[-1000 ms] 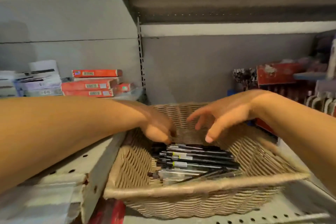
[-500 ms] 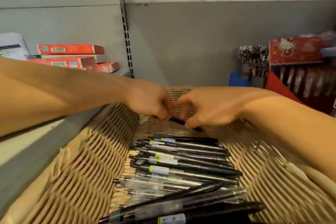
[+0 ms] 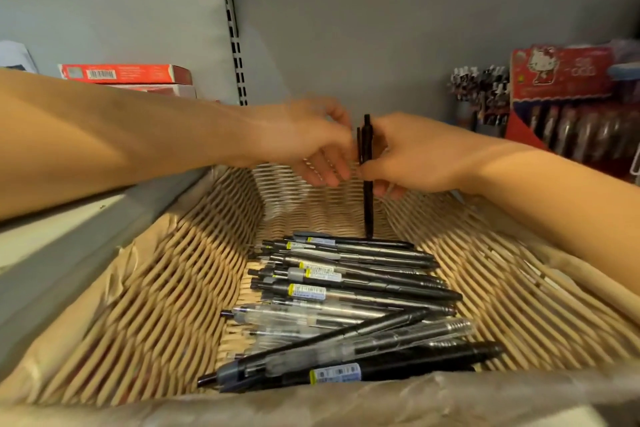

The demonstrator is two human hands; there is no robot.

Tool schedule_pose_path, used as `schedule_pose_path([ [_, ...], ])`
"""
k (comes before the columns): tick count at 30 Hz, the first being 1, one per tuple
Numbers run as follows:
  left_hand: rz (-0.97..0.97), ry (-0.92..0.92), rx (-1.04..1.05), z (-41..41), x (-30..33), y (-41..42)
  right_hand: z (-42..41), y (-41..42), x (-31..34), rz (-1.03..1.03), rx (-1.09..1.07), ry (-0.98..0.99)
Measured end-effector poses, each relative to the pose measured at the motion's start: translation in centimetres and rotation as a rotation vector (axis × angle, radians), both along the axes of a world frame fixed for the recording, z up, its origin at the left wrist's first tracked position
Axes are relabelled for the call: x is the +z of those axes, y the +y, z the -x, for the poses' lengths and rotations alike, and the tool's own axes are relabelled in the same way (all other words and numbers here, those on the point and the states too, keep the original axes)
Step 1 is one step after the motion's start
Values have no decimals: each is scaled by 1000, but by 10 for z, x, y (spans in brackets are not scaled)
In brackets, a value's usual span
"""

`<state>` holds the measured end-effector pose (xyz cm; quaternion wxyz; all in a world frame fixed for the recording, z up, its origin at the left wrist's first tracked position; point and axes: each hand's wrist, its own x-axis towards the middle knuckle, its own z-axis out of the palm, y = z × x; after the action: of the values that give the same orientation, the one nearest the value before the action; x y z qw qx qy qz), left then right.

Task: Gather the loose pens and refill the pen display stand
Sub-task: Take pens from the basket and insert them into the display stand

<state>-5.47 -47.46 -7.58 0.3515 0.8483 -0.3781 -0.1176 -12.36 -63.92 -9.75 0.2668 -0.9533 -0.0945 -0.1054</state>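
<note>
A woven wicker basket [image 3: 166,291] fills the lower view and holds several dark and clear pens [image 3: 346,291] lying side by side on its floor. My right hand [image 3: 419,154] pinches one black pen [image 3: 367,204] and holds it upright over the basket's far end, tip pointing down just above the pile. My left hand [image 3: 308,139] hovers right beside that pen with its fingers loosely spread; it is blurred, and its fingertips reach close to the pen's upper part.
Red boxes [image 3: 128,74] lie stacked on the shelf at the left. At the right stand a cup of pens [image 3: 479,94] and a red cartoon-cat display box [image 3: 568,80]. A grey shelf back panel and slotted upright [image 3: 235,45] rise behind the basket.
My right hand has lifted a black pen from the far end of the basket and turned it upright. Both hands rose slightly. The camera moved closer to the basket.
</note>
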Motion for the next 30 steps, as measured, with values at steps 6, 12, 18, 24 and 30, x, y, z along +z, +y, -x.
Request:
schedule_pose_path([
  [6,-918,-331,-278,5,-13,7,-3,-2,-1,-4,19,96],
  [12,-923,-325,-270,2,-17,6,-6,0,0,18,38,139],
  [18,-713,-341,-130,-6,-3,11,-5,2,0,40,19,97],
  [24,-80,-334,32,-10,7,8,-4,3,1,-34,6,72],
  [30,154,-270,34,0,9,7,-4,4,3,-80,-50,-86],
])
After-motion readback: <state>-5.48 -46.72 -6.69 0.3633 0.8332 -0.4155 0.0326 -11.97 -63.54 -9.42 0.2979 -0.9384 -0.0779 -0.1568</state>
